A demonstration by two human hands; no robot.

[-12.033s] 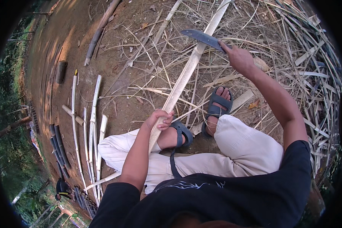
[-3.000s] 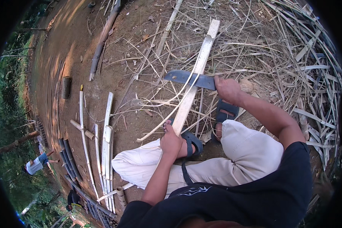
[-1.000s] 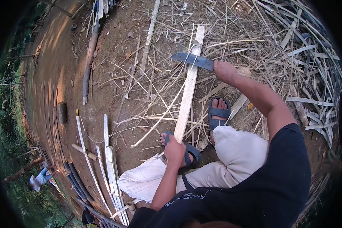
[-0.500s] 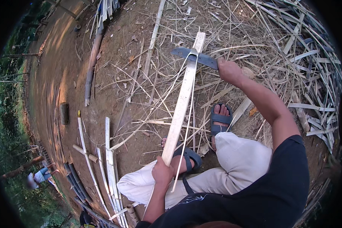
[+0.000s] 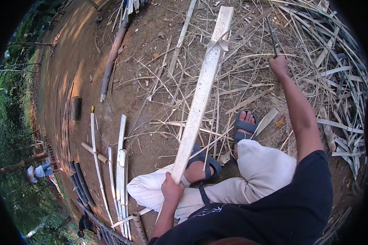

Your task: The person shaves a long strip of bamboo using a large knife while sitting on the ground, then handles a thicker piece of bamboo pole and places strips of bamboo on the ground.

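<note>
My left hand [image 5: 172,188] is closed round the near end of a long pale split bamboo strip [image 5: 199,96], just above my left knee. The strip slopes up and away from me, its far end raised. Shavings curl out at a node near that far end. To the right, my right hand [image 5: 278,65] grips the handle of a large knife [image 5: 271,34]. The blade shows as a thin dark edge, apart from the strip.
Thin shavings [image 5: 249,81] litter the ground ahead. A heap of bamboo strips [image 5: 339,73] lies at the right. Several split lengths [image 5: 122,175] rest at left, with a short log [image 5: 76,108] beyond. My sandalled feet [image 5: 244,126] are close below. A person [image 5: 39,172] is far left.
My right hand has swung the knife away from the strip to the right and turned its blade. The strip's far end has risen, and the long slivers hanging from it have shifted.
</note>
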